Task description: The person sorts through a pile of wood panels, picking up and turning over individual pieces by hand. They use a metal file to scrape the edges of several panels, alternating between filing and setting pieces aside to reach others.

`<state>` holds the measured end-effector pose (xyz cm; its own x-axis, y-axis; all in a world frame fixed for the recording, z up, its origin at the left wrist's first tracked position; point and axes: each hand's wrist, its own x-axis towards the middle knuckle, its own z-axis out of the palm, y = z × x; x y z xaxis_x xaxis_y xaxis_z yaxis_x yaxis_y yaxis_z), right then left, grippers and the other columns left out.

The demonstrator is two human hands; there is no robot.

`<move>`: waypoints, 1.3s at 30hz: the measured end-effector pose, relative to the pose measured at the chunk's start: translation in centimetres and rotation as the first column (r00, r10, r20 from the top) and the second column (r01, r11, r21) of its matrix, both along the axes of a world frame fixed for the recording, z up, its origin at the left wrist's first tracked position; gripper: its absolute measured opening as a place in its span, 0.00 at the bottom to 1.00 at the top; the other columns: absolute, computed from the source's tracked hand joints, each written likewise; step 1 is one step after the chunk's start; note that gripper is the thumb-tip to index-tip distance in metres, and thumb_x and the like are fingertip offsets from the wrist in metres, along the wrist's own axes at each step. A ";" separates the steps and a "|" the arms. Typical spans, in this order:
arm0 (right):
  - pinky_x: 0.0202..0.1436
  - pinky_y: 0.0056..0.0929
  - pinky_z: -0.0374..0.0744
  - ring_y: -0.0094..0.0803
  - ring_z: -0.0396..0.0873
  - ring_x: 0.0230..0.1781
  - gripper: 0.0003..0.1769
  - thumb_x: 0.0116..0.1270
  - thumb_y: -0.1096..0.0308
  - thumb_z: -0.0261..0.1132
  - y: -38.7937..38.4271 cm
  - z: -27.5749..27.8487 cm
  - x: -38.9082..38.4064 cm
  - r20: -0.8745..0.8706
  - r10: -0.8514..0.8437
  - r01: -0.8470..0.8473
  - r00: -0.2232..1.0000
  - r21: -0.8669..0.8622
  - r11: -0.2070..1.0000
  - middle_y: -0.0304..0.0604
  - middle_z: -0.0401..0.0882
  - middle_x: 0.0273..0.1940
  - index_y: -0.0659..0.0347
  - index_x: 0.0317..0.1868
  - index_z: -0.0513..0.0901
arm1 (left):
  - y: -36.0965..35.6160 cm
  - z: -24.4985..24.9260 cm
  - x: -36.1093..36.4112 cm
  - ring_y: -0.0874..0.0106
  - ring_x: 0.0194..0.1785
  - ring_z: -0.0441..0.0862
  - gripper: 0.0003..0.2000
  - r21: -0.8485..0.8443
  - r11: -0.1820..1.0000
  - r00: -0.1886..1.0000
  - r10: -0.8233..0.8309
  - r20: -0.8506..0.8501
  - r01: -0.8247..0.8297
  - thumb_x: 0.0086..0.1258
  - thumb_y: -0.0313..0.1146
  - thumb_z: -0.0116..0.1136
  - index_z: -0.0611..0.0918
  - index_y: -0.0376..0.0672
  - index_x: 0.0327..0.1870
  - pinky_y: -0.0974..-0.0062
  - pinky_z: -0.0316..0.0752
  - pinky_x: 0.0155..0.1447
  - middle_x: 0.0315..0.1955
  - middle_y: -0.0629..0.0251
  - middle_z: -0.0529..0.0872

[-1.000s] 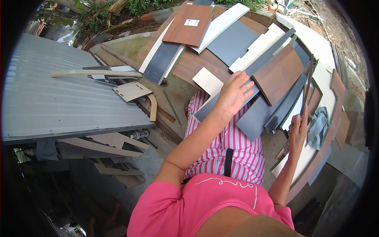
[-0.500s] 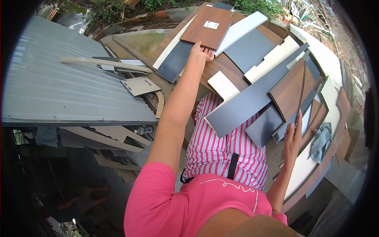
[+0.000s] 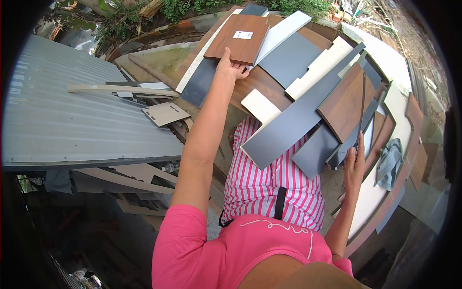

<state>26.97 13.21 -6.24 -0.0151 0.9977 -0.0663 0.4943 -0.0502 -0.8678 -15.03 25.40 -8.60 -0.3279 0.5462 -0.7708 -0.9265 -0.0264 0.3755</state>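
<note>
A brown wood-grain board (image 3: pixel 240 45) with a white label (image 3: pixel 243 35) lies on top of a pile of panels in front of me. My left hand (image 3: pixel 231 66) grips its near edge, thumb on top and fingers underneath. My right hand (image 3: pixel 355 163) is closed around the lower end of a long, thin dark rod (image 3: pixel 363 101), whose exact kind I cannot make out. That rod points away from me, over another brown board (image 3: pixel 342 102). Beside the left hand's board lies a white strip (image 3: pixel 284 37), and a long grey panel (image 3: pixel 298 113) slants across the pile.
Left of me is a corrugated metal sheet (image 3: pixel 82 106) with offcuts (image 3: pixel 166 113) on its edge. A grey cloth (image 3: pixel 390 164) hangs over pale panels at the right. More cut panels (image 3: pixel 139 176) lie below the sheet, and plants (image 3: pixel 192 7) grow beyond the pile.
The whole view has shifted slightly, with the pile now further left. The left hand keeps its hold on the labelled board, which has moved slightly left. The right hand still holds the rod.
</note>
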 end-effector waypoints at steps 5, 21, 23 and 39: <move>0.28 0.25 0.65 0.22 0.62 0.23 0.28 0.73 0.54 0.51 0.4 0.0 -0.5 0.057 0.040 -0.038 0.998 -0.026 0.999 0.35 0.63 0.22 0.44 0.71 0.60 | -0.1 -1.2 -0.2 0.61 0.63 0.68 0.25 0.061 0.996 0.983 -0.055 -0.173 0.067 0.67 0.45 0.58 0.67 0.43 0.60 0.52 0.60 0.65 0.57 0.59 0.72; 0.38 0.31 0.77 0.33 0.77 0.31 0.24 0.68 0.69 0.56 -1.6 2.0 -2.4 0.278 0.338 -0.410 0.899 0.265 0.873 0.44 0.77 0.36 0.46 0.64 0.71 | -13.8 3.7 6.3 0.58 0.55 0.78 0.15 0.354 0.934 0.996 0.031 0.085 -0.059 0.70 0.31 0.51 0.72 0.37 0.56 0.62 0.79 0.56 0.50 0.56 0.79; 0.34 0.31 0.77 0.32 0.76 0.29 0.26 0.65 0.71 0.58 -2.4 2.8 -4.0 0.272 0.430 -0.492 0.861 0.230 0.840 0.43 0.76 0.33 0.44 0.64 0.72 | -15.7 4.0 7.2 0.57 0.55 0.77 0.16 0.486 0.874 0.965 -0.140 0.222 0.015 0.71 0.31 0.51 0.71 0.35 0.56 0.63 0.81 0.55 0.53 0.53 0.77; 0.42 0.21 0.72 0.23 0.72 0.33 0.20 0.71 0.68 0.54 2.1 2.8 1.1 -0.056 0.394 -0.389 0.917 0.082 0.918 0.41 0.78 0.41 0.52 0.63 0.73 | -25.3 5.8 12.5 0.65 0.40 0.86 0.15 0.346 0.925 0.902 -0.275 0.334 0.154 0.72 0.36 0.47 0.74 0.37 0.53 0.69 0.87 0.34 0.42 0.55 0.84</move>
<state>28.04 15.29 -3.47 -0.4075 0.9130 0.0164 0.4004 0.1948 -0.8954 -2.56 0.05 -2.80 0.1000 0.7964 -0.5964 -0.9911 0.1326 0.0108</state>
